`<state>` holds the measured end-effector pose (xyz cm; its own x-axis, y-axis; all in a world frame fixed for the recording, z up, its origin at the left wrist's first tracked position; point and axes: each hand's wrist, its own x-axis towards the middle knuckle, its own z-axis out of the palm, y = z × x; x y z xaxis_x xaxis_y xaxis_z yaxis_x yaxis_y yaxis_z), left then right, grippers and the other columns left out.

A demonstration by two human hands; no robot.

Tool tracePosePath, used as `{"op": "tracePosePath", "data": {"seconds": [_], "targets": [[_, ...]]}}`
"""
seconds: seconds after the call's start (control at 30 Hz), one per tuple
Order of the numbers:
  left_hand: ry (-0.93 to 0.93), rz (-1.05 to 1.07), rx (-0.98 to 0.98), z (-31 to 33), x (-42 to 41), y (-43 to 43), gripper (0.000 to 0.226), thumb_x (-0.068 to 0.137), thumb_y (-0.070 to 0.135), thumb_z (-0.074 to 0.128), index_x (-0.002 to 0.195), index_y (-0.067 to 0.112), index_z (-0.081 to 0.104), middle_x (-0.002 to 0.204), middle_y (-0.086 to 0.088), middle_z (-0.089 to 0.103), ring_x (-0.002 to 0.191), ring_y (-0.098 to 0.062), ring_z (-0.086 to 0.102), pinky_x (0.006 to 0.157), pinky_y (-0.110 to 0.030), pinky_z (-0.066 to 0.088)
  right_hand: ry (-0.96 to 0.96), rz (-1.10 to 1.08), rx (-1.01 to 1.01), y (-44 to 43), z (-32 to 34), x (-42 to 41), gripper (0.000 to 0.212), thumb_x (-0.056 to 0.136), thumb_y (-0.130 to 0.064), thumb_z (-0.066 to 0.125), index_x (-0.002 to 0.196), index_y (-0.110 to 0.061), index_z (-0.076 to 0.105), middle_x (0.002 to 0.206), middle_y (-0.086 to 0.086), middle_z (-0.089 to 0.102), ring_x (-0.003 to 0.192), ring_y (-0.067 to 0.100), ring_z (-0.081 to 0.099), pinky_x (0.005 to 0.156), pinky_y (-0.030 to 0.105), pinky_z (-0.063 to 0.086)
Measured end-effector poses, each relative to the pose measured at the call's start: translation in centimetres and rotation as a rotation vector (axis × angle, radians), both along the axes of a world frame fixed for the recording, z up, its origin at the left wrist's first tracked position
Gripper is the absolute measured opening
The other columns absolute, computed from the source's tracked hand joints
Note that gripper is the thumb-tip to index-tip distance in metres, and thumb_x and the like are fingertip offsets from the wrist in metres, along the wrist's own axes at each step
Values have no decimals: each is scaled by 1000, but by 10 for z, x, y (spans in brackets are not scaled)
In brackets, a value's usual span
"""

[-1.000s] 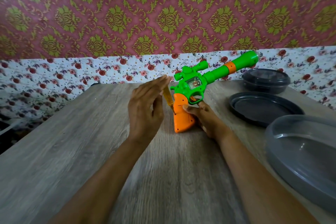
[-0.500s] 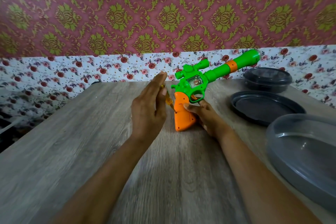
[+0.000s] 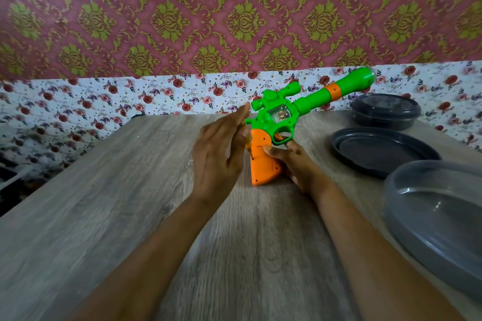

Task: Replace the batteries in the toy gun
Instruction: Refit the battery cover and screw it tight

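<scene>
A green toy gun with an orange grip stands upright on its grip on the wooden table, barrel pointing up and to the right. My right hand holds the grip from the right, thumb on its side and a finger under the trigger guard. My left hand is just left of the grip with fingers stretched out straight. It holds a small screwdriver with a yellow handle against the back of the grip. Most of the screwdriver is hidden behind my fingers.
Right of the gun lie a flat black lid, a closed black round container behind it, and a large translucent grey bowl at the right edge. A floral-papered wall stands right behind the table.
My left hand has moved closer to the grip and turned, so the screwdriver is more hidden behind the fingers. The gun and my right hand stay almost still.
</scene>
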<state>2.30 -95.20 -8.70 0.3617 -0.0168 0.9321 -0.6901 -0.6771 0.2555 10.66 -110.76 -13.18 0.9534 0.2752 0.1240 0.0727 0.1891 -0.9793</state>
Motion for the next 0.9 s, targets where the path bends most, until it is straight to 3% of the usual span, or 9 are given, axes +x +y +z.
{"op": "tracePosePath", "data": {"seconds": [0.2, 0.33, 0.47, 0.57, 0.63, 0.73, 0.9], "targets": [[25, -32, 32, -2, 1, -1, 35, 95, 21, 48, 128, 13, 57, 115, -3, 68, 104, -13, 63, 82, -37, 52, 9, -2, 6, 0, 1, 0, 47, 86, -15, 62, 130, -20, 47, 122, 2, 62, 106, 17, 62, 81, 31, 53], [33, 9, 25, 0, 3, 10, 32, 95, 29, 52, 123, 16, 59, 96, -1, 71, 80, -15, 68, 65, -38, 55, 4, 10, 29, 1, 1, -1, 41, 86, -10, 60, 125, -19, 50, 117, 5, 64, 101, 19, 65, 84, 35, 55], [25, 88, -4, 8, 7, 32, 27, 93, 21, 55, 115, 7, 61, 89, 1, 70, 73, -7, 66, 64, -18, 53, -5, 15, 17, 1, 1, -2, 43, 86, -10, 61, 127, -16, 52, 115, 4, 66, 102, 19, 65, 86, 34, 54], [85, 158, -146, 9, 13, 48, 17, 91, 15, 61, 105, 5, 61, 83, 9, 63, 70, 0, 60, 62, -5, 43, 20, -28, 12, 3, 1, 0, 45, 84, -9, 62, 128, -14, 52, 115, 5, 65, 100, 18, 64, 85, 31, 53], [151, 214, -263, 6, 18, 57, 11, 88, 12, 64, 96, 5, 61, 78, 8, 61, 61, 0, 56, 60, -5, 41, 40, -47, 7, 4, 0, 2, 48, 83, -9, 64, 128, -13, 51, 120, 9, 63, 102, 21, 62, 90, 35, 51], [291, 245, -387, -2, 23, 64, 9, 83, 6, 66, 86, 7, 58, 78, 4, 60, 66, -4, 57, 62, -10, 45, 61, -55, -23, 4, 0, 2, 50, 81, -11, 66, 129, -11, 51, 124, 10, 60, 108, 24, 60, 97, 41, 47], [460, 261, -457, -13, 24, 61, 27, 81, 6, 67, 71, 18, 46, 80, 1, 62, 71, -12, 59, 60, -21, 47, 101, -89, -100, 8, 4, -4, 51, 77, -15, 71, 124, -8, 54, 122, 11, 62, 112, 25, 59, 102, 43, 44]]}}
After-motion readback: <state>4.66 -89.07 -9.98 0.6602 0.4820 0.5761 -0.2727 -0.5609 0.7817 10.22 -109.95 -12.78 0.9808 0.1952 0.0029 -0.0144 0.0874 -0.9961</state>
